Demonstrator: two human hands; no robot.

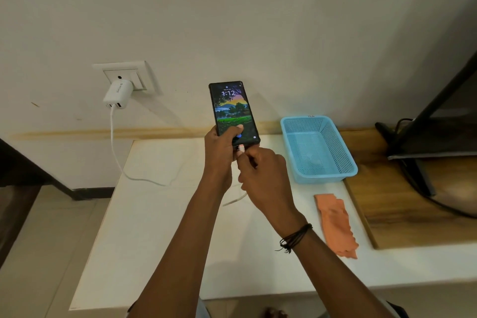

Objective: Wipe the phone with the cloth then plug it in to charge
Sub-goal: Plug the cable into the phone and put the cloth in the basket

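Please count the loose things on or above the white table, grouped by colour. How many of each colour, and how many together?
Black: 1, the phone, screen lit, held in the left hand
White: 1, the charging cable, its plug in the right hand
Blue: 1, the basket
Orange: 1, the cloth
Total: 4

Dim, warm indoor light, soft and from upper left — charger [116,95] throws shadow right across wall [258,20]. Phone [233,111] screen lit, no glare. Wide-angle bending at edges; focus mostly sharp.
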